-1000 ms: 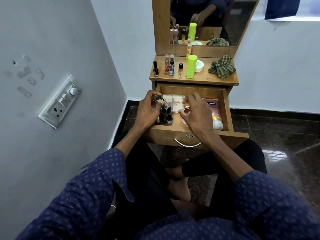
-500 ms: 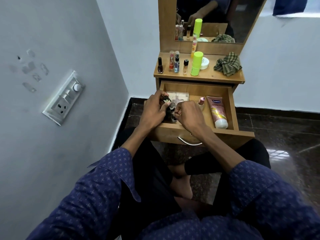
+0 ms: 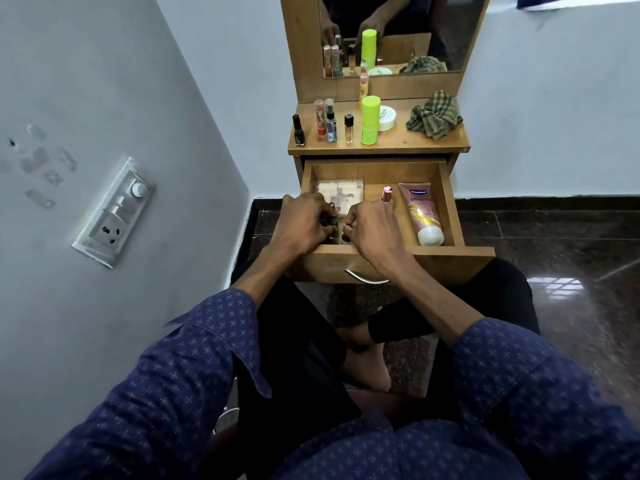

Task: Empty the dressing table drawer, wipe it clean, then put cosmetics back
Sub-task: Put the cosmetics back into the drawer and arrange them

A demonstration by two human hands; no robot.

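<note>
Nearest, the left hand (image 3: 300, 227) and right hand (image 3: 370, 231) sit close together in the open drawer (image 3: 449, 202), fingers curled round small dark bottles (image 3: 333, 221) at its front left. Behind them lie a pale flat box (image 3: 341, 191), a pink-capped bottle (image 3: 387, 194) and a pink tube (image 3: 423, 213). Farther back, the bench (image 3: 391, 142) carries more cosmetics and a crumpled checked cloth (image 3: 434, 114).

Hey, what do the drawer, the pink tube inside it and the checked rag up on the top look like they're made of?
Drawer: likely laminated board with a matte tan wood-grain surface and a curved, shiny metal-looking handle.
Pink tube: probably soft plastic, with a glossy print and white cap.
Checked rag: woven cloth, seemingly cotton; it lies crumpled in soft folds.
</note>
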